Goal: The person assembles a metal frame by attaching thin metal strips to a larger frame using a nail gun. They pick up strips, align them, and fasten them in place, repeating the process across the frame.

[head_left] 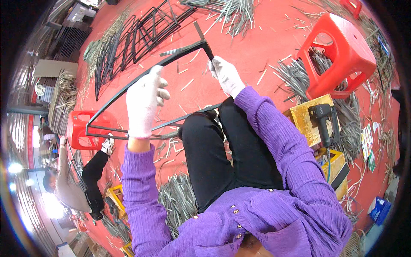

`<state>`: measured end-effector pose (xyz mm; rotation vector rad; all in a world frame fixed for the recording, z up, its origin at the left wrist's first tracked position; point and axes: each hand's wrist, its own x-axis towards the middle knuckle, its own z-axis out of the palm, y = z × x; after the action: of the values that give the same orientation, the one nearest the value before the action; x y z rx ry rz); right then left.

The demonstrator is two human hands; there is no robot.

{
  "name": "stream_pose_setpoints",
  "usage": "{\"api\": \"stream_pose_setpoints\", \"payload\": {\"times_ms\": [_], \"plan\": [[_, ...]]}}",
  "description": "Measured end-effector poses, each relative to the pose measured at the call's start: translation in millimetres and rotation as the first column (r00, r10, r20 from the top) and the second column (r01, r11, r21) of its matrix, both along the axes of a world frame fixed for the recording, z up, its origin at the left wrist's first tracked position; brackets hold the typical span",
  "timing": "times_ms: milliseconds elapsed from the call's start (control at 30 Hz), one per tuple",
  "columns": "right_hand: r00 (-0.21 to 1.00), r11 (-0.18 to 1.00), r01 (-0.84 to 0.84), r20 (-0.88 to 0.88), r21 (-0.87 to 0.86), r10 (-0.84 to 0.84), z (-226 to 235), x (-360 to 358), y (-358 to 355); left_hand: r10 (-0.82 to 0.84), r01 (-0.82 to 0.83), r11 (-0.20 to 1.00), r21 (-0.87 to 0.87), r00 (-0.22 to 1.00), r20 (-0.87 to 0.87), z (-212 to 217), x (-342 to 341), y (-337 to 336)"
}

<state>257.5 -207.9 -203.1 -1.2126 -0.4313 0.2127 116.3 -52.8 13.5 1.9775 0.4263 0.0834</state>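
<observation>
The red floor (265,51) spreads widest. Over it, a slim black frame (188,49) reaches from nine to twelve o'clock, in front of the person's knees. A red stool (359,51) stands at two o'clock, and loose grey strips (175,199) lie heaped near seven. The white-gloved left hand (147,94) is at ten, its grip loosely spread beside the frame's long bar; whether it touches is unclear. Near one, the gloved right hand (227,76) pinches the frame by its corner. At three sits a black handheld tool (319,115).
</observation>
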Motion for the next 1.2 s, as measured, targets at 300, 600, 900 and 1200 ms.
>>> {"api": "stream_pose_setpoints", "payload": {"times_ms": [300, 600, 900, 1200], "plan": [[0.994, 0.993, -0.103, -0.053, -0.048, 0.101, 2.6, -28.4, -32.4, -0.638, 0.604, 0.738, 0.3, 0.77, 0.02, -21.9, 91.1, -43.1], [0.963, 0.971, 0.205, -0.151, -0.124, -0.223, 98.3, -71.5, -65.3, -0.613, 0.511, 0.759, 0.403, 0.769, 0.179, -34.5, 72.5, -47.9], [0.974, 0.989, -0.106, -0.211, -0.107, 0.081, 133.6, -76.3, -59.4, -0.699, 0.506, 0.659, 0.556, 0.685, 0.205, -30.3, 69.7, -44.3], [0.998, 0.931, -0.037, -0.067, -0.364, 0.013, 93.0, -73.8, -79.2, -0.636, 0.611, 0.743, 0.275, 0.772, 0.003, -8.0, 75.2, -55.5]]}}
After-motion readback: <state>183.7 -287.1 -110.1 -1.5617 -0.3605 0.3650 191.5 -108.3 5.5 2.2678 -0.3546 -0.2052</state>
